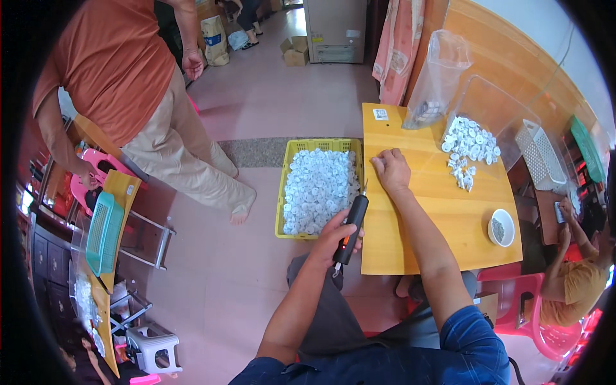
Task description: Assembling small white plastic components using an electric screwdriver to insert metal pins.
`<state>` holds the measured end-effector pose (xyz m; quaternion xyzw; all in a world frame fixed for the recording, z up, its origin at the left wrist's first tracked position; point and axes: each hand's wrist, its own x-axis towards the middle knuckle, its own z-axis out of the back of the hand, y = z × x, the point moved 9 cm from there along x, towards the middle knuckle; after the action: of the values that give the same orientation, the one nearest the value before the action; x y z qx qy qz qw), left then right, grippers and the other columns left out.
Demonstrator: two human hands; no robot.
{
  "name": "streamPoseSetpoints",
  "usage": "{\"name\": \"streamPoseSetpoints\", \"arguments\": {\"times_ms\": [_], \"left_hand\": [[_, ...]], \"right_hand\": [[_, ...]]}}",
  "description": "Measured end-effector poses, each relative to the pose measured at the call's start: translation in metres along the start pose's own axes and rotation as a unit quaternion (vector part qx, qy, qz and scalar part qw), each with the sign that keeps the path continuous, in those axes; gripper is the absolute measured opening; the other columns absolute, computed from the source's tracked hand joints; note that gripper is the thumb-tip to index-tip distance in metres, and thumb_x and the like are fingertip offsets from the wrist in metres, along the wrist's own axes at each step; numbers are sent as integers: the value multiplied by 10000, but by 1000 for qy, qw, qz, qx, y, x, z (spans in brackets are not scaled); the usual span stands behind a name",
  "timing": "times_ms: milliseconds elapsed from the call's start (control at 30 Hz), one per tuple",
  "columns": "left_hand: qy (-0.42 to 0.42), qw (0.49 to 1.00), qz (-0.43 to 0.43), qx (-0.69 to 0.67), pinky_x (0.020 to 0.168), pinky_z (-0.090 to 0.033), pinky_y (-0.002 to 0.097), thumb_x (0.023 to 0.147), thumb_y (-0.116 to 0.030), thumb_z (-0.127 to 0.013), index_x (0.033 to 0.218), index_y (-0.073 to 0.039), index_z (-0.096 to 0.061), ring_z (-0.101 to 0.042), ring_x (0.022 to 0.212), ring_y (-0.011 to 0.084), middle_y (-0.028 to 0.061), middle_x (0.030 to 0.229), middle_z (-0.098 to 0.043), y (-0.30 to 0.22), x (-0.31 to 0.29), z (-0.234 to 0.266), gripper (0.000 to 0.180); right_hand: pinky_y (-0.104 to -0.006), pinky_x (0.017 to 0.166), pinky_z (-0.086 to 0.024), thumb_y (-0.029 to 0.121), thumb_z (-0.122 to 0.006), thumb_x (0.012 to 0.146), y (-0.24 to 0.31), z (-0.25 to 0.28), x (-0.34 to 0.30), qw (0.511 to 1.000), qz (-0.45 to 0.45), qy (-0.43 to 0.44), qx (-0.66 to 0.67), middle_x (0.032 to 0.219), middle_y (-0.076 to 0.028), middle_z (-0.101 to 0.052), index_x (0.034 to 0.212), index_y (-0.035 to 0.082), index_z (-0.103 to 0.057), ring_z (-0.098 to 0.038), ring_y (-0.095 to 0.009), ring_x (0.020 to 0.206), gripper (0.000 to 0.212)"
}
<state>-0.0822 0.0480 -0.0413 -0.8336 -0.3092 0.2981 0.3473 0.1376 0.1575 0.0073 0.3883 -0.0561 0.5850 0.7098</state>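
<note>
My left hand [332, 239] is wrapped round a black cordless screwdriver [352, 230], whose thin bit points up and away beside the table's left edge. An orange light shows on its body. On the yellow wooden table [385, 244] rests my right hand [393, 171], fingers curled in; whatever they may hold is hidden. A yellow plastic basket [280, 218], full of small white round plastic parts [319, 192], stands just left of the table. More white parts [470, 139] lie heaped at the table's far right, with a few loose ones [461, 173] nearer. A white bowl [509, 226] holds small grey metal pieces.
A clear plastic bag [438, 77] stands at the table's back. A person in an orange shirt [119, 77] stands at left, by a table with a teal basket [104, 232]. Another person [571, 289] sits at right on a pink chair [513, 314]. A grey stool [154, 350] stands lower left.
</note>
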Motion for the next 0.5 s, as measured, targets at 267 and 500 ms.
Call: {"name": "streamPoseSetpoints", "arguments": {"times_ms": [267, 500], "left_hand": [[-3, 1000, 0, 5, 590, -551, 298, 919, -160, -619, 1494, -67, -368, -655, 682, 169, 109, 934, -669, 1, 0, 3, 635], [8, 1000, -13, 3, 581, -558, 294, 931, -192, -611, 1486, -46, -363, -660, 679, 173, 119, 940, -667, 2, 8, 2, 625]], "right_hand": [[-381, 732, -520, 264, -749, 866, -33, 11, 3, 980, -71, -105, 153, 877, -125, -642, 905, 49, -689, -639, -286, 798, 226], [-317, 640, -505, 316, -682, 954, -108, -6, 4, 890, -215, -153, 373, 783, -28, -608, 908, 88, -682, -604, -160, 698, 232]]}}
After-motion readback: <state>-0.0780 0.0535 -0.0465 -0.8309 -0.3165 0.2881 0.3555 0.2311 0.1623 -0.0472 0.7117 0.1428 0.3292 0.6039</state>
